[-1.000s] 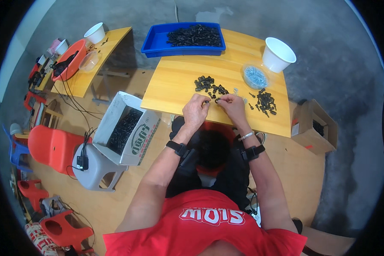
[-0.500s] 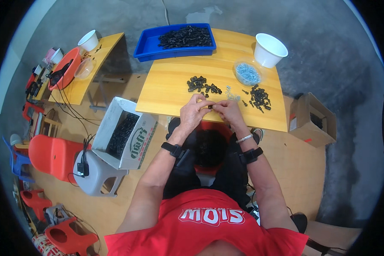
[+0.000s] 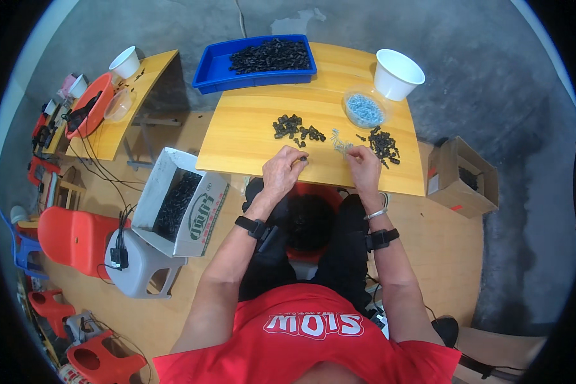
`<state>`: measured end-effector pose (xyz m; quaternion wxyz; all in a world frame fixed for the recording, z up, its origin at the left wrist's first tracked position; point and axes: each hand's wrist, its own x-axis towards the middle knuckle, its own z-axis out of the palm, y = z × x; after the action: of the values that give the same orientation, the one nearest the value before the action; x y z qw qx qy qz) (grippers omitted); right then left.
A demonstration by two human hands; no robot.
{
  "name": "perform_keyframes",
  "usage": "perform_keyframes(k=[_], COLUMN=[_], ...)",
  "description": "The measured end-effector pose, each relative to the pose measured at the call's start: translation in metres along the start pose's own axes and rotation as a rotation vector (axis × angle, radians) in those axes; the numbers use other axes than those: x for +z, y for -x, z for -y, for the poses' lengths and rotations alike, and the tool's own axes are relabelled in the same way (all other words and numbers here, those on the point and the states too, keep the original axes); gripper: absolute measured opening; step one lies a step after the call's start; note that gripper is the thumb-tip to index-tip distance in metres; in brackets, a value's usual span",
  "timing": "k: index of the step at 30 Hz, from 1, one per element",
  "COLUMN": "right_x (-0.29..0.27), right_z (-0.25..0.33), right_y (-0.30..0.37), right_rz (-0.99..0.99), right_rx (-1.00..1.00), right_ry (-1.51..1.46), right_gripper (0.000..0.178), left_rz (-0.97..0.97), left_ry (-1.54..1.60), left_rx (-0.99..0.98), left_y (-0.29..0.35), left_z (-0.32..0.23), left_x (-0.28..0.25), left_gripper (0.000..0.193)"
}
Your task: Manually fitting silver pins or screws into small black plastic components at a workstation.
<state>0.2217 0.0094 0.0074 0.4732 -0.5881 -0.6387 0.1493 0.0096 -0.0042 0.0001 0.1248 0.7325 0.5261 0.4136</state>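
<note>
Head view: my left hand [image 3: 280, 173] pinches a black part [image 3: 303, 159] over the near side of the table [image 3: 237, 137], likely to steady it. My right hand [image 3: 365, 169] bunches beside loose screws [image 3: 338, 141]; can't tell whether it grips one. Black piles [image 3: 288, 125] sit close, probably for short reaches.

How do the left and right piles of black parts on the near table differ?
Shape: the left pile looks made of short, chunky pieces; the right pile of slimmer, longer ones.
Position: the left pile lies beyond the left hand, the right pile just right of the right hand.

Shared: both are black and lie loose on the table.
</note>
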Motion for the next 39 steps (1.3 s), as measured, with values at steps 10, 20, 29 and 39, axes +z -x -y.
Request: perform_keyframes(k=[10, 20, 29, 39], right_x=[0.003, 0.002, 0.011, 0.021], right_z=[-0.004, 0.015, 0.035, 0.035], right_y=[0.006, 0.007, -0.006, -0.013], right_rz=[0.03, 0.224, 0.55, 0.519], right_rx=[-0.144, 0.236, 0.328, 0.179], right_ry=[0.151, -0.442, -0.535, -0.427], right_gripper=[0.01, 0.009, 0.013, 0.013], left_rz=[-0.015, -0.017, -0.001, 0.017], left_ry=[0.059, 0.076, -0.035, -0.087], left_rx=[-0.104, -0.062, 0.016, 0.024], left_y=[-0.008, -0.005, -0.003, -0.003], left_z=[-0.018, -0.014, -0.011, -0.011], left_x=[0.015, 0.016, 0.018, 0.019], left_gripper=[0.016, 0.017, 0.02, 0.021])
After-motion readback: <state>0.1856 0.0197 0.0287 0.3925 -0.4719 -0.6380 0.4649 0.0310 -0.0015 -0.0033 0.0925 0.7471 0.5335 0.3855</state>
